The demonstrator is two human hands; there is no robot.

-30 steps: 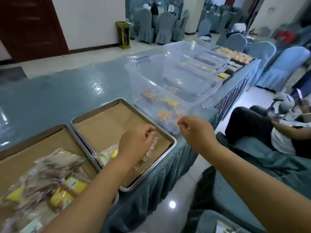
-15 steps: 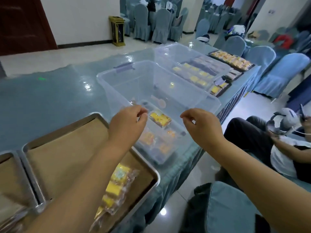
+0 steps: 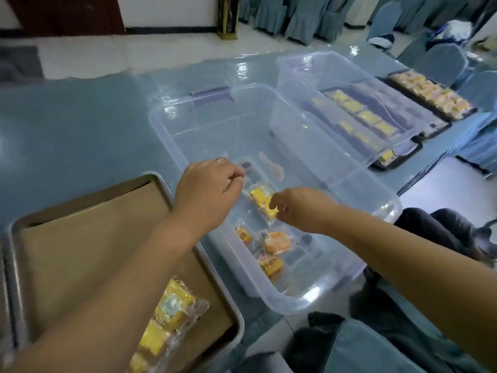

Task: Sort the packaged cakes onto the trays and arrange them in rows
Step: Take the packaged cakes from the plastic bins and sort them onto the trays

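A clear plastic bin (image 3: 279, 301) stands on the blue table and holds several packaged cakes. My right hand (image 3: 304, 208) pinches the lower corner of a yellow packaged cake (image 3: 261, 199) inside the bin. My left hand (image 3: 207, 189) reaches into the bin with curled fingers at the upper end of that pack's wrapper; whether it grips it is hidden. Below lie an orange cake (image 3: 277, 242) and another yellow pack (image 3: 271, 266). To the left, a metal tray (image 3: 150, 176) lined with brown paper carries a string of yellow packs (image 3: 166, 319) at its near end.
A second clear bin (image 3: 336, 76) stands behind on the right, over black trays with rows of cakes (image 3: 430, 92). A person's dark trousers (image 3: 443, 224) show at the right past the table edge. A blue-covered chair (image 3: 363, 345) is near my body.
My left hand left the tray, where the yellow packs now lie, and moved into the bin. My right hand dropped in and took the yellow pack's corner. The view shifted right.
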